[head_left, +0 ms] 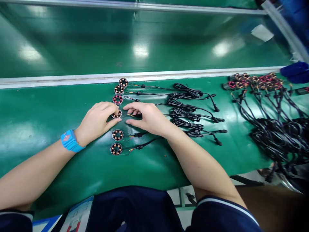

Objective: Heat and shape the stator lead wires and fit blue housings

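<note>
A column of several round motor stators with copper windings lies on the green tabletop, their wires pointing right. My left hand (100, 120), with a blue band at the wrist, grips one stator (117, 114) between thumb and fingers. My right hand (145, 117) is just to the right of that stator, thumb and fingers apart over its thin leads. A red-wound stator (117, 100) lies above my left hand, and a copper one (117, 135) sits below it. Part of the held stator's cable is hidden beneath my right hand.
Coiled black cables (184, 112) with plug ends lie right of my right hand. Farther right is a heap of stators (267, 80) and a tangle of black cables (272, 138). A white ledge (72, 81) runs along the table's back.
</note>
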A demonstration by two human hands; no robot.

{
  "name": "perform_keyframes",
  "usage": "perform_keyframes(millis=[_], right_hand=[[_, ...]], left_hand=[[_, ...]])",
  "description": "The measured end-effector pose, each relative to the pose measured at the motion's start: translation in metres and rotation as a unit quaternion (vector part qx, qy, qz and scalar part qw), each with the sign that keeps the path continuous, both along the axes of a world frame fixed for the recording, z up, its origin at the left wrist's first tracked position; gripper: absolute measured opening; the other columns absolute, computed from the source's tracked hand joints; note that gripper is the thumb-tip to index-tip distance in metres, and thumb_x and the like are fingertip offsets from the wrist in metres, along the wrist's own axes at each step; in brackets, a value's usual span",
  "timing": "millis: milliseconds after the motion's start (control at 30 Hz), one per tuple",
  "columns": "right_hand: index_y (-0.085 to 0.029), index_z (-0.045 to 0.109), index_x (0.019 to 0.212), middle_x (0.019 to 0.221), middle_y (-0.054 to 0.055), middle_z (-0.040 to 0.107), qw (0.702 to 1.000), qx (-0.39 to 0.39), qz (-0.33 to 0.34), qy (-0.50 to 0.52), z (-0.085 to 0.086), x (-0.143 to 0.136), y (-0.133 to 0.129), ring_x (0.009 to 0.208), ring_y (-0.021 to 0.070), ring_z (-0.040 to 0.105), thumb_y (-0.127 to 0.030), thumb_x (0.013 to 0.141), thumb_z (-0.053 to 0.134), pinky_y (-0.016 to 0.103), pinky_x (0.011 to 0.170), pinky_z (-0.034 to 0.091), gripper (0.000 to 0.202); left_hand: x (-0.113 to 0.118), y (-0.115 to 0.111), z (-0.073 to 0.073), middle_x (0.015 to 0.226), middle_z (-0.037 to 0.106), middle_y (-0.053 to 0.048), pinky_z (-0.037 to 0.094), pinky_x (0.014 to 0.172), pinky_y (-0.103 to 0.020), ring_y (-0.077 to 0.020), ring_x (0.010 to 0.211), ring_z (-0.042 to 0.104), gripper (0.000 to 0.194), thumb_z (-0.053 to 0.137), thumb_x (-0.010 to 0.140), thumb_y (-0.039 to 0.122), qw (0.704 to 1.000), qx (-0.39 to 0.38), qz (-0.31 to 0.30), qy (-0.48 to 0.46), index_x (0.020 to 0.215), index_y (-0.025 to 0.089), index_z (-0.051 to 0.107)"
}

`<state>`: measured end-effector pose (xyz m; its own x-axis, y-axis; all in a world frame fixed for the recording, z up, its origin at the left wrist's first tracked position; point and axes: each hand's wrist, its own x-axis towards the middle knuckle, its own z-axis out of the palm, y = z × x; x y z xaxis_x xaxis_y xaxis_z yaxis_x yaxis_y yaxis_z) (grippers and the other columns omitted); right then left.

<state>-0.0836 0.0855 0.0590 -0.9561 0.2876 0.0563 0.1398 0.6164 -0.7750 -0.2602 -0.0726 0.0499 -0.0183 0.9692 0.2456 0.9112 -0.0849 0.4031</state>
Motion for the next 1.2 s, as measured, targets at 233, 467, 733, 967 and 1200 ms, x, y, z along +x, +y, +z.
perform_keyframes(millis=[233,467,733,967,1200], right_hand=[[-0.014,0.069,0.092,0.083,0.001,0.07,0.971,-0.239,-0.018,-0.003,0.006,-0.002,0.0,0.07,0.0103,0.06,-0.03,0.094,0.062,0.024,0.065,0.045,0.017],[-0.013,0.06,0.122,0.076,-0.001,0.073,0.947,-0.319,-0.034,-0.018,0.001,-0.002,-0.003,0.075,0.013,0.068,-0.017,0.09,0.056,0.027,0.077,0.05,0.032],[-0.018,0.06,0.132,0.112,0.006,0.075,0.993,-0.117,-0.014,-0.025,0.026,0.015,0.006,0.102,0.0183,0.07,-0.027,0.096,0.061,0.033,0.091,0.052,0.036],[-0.018,0.065,0.122,0.119,0.006,0.073,0.996,0.021,-0.074,0.052,0.028,-0.008,0.024,0.11,0.0207,0.068,-0.024,0.103,0.047,0.037,0.099,0.051,0.026],[-0.018,0.066,0.12,0.116,0.005,0.074,0.996,0.002,-0.042,0.08,0.003,-0.024,0.019,0.105,0.0162,0.07,-0.021,0.105,0.043,0.032,0.096,0.053,0.028]], left_hand=[[0.004,-0.006,0.002,0.111,0.071,-0.005,0.049,0.086,-0.037,-0.0252,0.102,0.067,0.028,0.072,0.094,0.035,0.998,0.062,0.009,-0.026,0.111,0.02,0.055],[0.003,-0.009,0.002,0.114,0.068,-0.008,0.05,0.089,-0.038,-0.0262,0.103,0.067,0.038,0.074,0.092,0.037,0.999,0.019,0.004,-0.042,0.118,0.018,0.054],[-0.017,-0.006,0.025,0.122,0.064,-0.008,0.051,0.098,-0.04,-0.027,0.113,0.063,0.052,0.061,0.097,0.057,0.988,-0.105,-0.056,-0.097,0.133,0.022,0.049],[-0.035,0.027,0.02,0.122,0.059,-0.012,0.051,0.099,-0.049,-0.0319,0.113,0.059,0.034,0.057,0.1,0.046,0.998,-0.057,-0.004,0.005,0.121,0.02,0.061],[-0.027,0.028,0.002,0.108,0.069,-0.004,0.051,0.087,-0.036,-0.0241,0.099,0.064,0.018,0.068,0.096,0.033,1.0,-0.001,-0.001,-0.026,0.101,0.02,0.058]])
